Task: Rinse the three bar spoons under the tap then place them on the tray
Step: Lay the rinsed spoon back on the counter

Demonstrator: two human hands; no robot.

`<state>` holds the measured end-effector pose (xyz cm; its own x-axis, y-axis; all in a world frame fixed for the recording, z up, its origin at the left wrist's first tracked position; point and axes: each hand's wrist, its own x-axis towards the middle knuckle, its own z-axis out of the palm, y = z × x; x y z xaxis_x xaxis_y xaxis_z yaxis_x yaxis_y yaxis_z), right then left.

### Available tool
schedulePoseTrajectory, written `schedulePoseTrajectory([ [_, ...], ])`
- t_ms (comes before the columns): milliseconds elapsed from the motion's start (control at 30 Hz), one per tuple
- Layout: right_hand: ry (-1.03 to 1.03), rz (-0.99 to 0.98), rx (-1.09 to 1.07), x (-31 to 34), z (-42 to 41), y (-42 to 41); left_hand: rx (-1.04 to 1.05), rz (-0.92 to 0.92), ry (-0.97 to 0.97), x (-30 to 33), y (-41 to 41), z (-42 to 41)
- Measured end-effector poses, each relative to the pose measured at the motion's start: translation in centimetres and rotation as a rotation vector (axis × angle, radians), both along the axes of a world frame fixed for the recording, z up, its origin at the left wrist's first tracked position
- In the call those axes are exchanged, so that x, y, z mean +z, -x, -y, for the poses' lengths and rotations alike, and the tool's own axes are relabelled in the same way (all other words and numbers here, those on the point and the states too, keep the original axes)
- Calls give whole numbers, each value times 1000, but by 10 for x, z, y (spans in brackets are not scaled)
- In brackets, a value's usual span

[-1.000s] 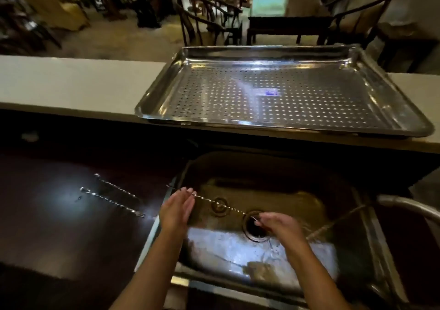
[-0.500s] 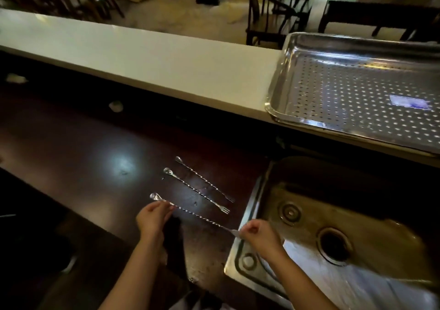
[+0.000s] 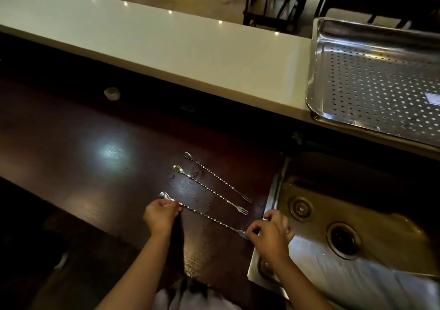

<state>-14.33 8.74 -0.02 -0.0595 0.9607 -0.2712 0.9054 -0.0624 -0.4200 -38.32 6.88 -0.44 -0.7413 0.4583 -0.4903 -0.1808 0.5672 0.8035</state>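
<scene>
We lose the perforated tray (image 3: 371,90) off the right edge, sink (image 3: 309,250) off the lower right. Left hand (image 3: 160,215) covers the near bar spoon's (image 3: 209,217) neck, right hand (image 3: 269,234) most of its fork end. Small white object (image 3: 112,93) at left: unidentifiable.

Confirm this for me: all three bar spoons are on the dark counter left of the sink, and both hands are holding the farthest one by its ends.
Not quite. The head view shows the left hand and right hand pinching the ends of the nearest bar spoon, not the farthest. The rest holds: all three, including the middle spoon, are on the dark counter left of the sink.
</scene>
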Motion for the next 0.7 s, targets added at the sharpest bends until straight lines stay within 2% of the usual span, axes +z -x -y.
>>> schedulePoseTrajectory([
  [167,-30,93,73,-2,-1,-3,-112,-59,48,-1,8,-7],
  [267,-81,88,118,1,-8,0,-67,-6,4,0,10,-10],
  [367,-170,19,186,6,-20,18,27,142,-118,8,3,-12],
  [433,-209,49,252,8,-29,33,51,281,-168,15,-7,-15],
  [600,-181,237,365,6,-47,61,-40,506,-124,24,-24,-23],
  [700,-165,299,374,2,-51,65,-77,558,-91,26,-29,-27],
])
